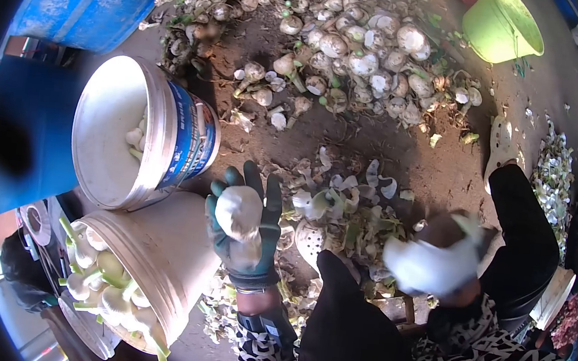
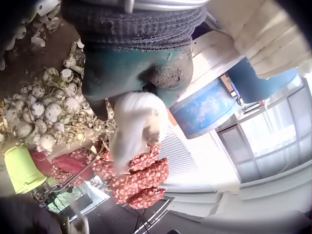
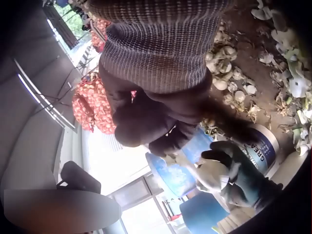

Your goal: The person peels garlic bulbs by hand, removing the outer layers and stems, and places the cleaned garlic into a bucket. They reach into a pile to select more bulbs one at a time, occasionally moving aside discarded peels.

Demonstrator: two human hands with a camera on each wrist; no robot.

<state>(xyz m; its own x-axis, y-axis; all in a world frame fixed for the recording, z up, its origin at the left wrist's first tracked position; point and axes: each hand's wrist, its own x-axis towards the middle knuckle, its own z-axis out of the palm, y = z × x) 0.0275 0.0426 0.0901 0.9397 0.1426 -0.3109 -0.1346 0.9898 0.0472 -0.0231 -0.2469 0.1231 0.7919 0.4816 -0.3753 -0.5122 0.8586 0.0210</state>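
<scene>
My left hand (image 1: 245, 229), in a dark green glove, holds a white garlic bulb (image 1: 238, 212) in its palm, some fingers about it and others stretched out. In the left wrist view the bulb (image 2: 140, 114) has its stem pointing away from the palm. My right hand (image 1: 436, 256) is blurred, off to the right above the knee and apart from the bulb. In the right wrist view the dark glove of the right hand (image 3: 156, 109) has bent fingers. A pale greenish strip (image 1: 471, 228) shows beside it; I cannot tell whether the fingers pinch it.
A tipped bucket (image 1: 187, 240) full of trimmed garlic lies at left, below another white bucket (image 1: 107, 133) with a few bulbs. Unpeeled garlic (image 1: 359, 47) is heaped ahead. Peelings (image 1: 349, 208) litter the ground around my shoe (image 1: 309, 242). A lime-green bucket (image 1: 502, 27) stands at far right.
</scene>
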